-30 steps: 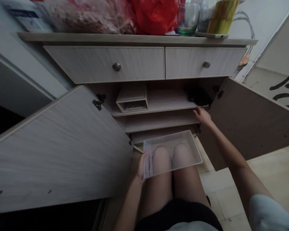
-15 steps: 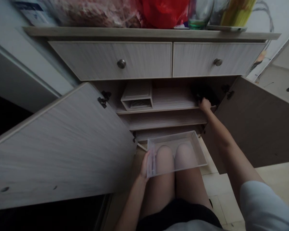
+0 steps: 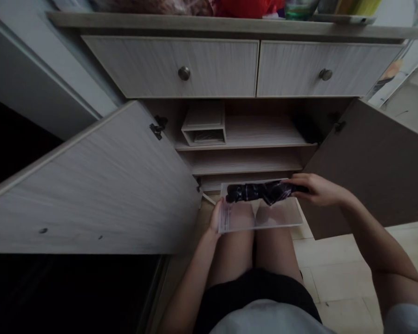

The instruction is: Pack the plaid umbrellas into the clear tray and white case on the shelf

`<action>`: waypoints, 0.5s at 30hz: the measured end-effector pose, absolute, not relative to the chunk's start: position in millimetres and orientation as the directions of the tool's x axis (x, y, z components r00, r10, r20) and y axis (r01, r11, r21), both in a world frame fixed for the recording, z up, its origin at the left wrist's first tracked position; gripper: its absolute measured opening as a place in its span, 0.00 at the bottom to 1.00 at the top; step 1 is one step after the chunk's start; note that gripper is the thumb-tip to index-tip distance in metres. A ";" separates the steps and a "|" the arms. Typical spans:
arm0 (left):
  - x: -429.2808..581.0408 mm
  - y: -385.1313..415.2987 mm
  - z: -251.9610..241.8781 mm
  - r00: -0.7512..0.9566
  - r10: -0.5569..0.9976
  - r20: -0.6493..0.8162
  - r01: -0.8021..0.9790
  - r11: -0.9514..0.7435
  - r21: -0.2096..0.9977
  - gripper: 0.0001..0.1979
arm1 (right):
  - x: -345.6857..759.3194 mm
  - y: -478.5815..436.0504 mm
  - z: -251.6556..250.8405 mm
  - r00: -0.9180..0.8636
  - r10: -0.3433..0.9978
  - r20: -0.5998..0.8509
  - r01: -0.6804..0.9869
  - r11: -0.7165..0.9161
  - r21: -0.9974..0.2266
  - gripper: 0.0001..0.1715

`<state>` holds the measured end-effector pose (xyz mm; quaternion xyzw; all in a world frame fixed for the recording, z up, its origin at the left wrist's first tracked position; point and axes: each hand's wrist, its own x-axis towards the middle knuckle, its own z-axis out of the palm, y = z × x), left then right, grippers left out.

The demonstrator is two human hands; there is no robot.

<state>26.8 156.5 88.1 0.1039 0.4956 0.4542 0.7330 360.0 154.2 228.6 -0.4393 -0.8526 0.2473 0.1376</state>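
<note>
A clear plastic tray (image 3: pixel 261 222) rests over my knees, and my left hand (image 3: pixel 216 217) grips its left end. Across the tray's far side lies a folded dark umbrella with a plaid pattern (image 3: pixel 254 191), level and pointing left. My right hand (image 3: pixel 308 189) is closed round the umbrella's right end, at the tray's far right corner. Whether the umbrella touches the tray's bottom cannot be told.
Ahead stands a cabinet (image 3: pixel 223 67) with two closed drawers and both doors swung out, left door (image 3: pixel 101 185) and right door (image 3: pixel 372 171). On its upper shelf are a white box (image 3: pixel 205 125) and a dark object (image 3: pixel 306 126). Bags and a glass stand on top.
My right hand has come out of the cabinet's upper shelf with the dark umbrella and is now over the tray. My left hand still holds the tray. The view has shifted down slightly.
</note>
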 end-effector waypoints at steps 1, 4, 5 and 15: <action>27.9 156.0 90.3 0.114 0.772 -0.626 -0.557 0.571 0.603 0.18 | 352.0 150.8 223.3 -0.600 0.800 0.010 0.692 0.526 -0.494 0.25; 30.2 155.6 95.6 0.132 0.775 -0.618 -0.556 0.574 0.601 0.18 | 335.6 155.1 198.3 -0.654 0.755 0.041 0.684 0.614 -0.394 0.24; 30.2 155.8 96.5 0.126 0.769 -0.627 -0.558 0.577 0.596 0.18 | 332.8 159.2 189.2 -0.665 0.744 0.062 0.675 0.634 -0.377 0.24; 18.8 159.2 86.8 0.155 0.734 -0.661 -0.506 0.634 0.585 0.16 | 314.1 180.1 140.6 -0.530 0.846 -0.053 0.844 0.520 -0.136 0.26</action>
